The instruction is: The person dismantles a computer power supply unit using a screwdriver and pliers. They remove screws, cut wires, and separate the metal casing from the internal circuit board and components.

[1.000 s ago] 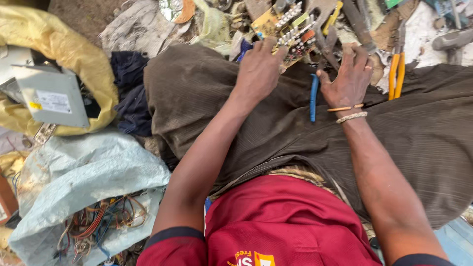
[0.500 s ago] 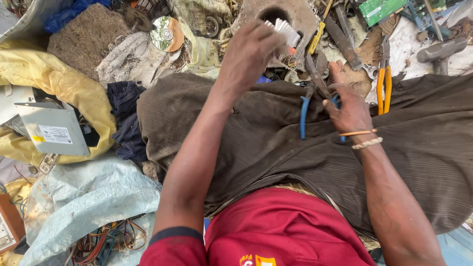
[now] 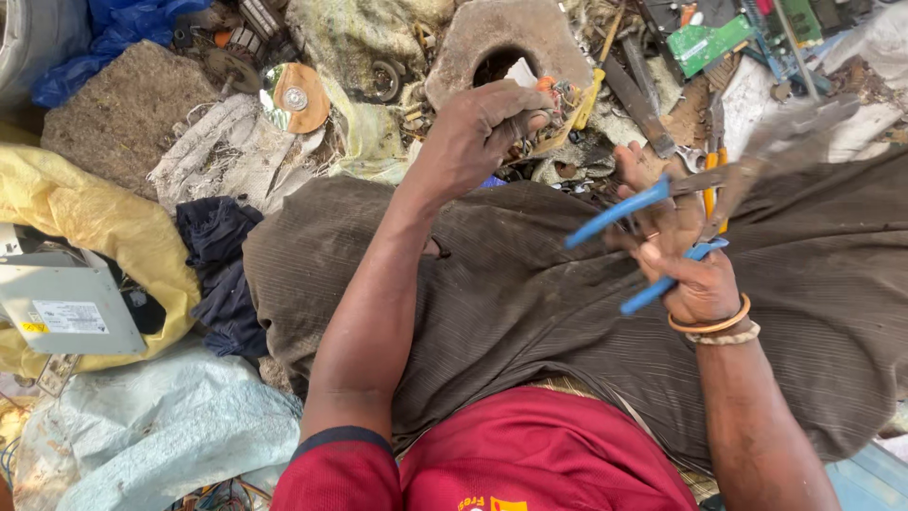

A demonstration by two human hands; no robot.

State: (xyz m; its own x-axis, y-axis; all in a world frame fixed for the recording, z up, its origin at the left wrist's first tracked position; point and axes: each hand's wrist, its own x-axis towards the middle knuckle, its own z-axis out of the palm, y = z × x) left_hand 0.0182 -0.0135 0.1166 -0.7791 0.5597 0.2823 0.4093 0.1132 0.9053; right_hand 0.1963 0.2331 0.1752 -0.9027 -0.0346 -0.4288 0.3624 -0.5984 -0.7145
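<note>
Blue-handled pliers [image 3: 662,232] spread open in the right hand [image 3: 683,248] — left hand [image 3: 473,137] pinching a scrap part [image 3: 549,99].

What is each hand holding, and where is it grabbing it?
Right hand grips blue-handled pliers by the handles. Left hand pinches a small scrap piece in its fingers.

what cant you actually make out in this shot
Head view only:
- Pliers in right hand: jaw end is motion-blurred.
- Small piece in left hand: hidden by curled fingers.
- Grey metal box: cut off by left edge.
- Green circuit board: parts too small.
</note>
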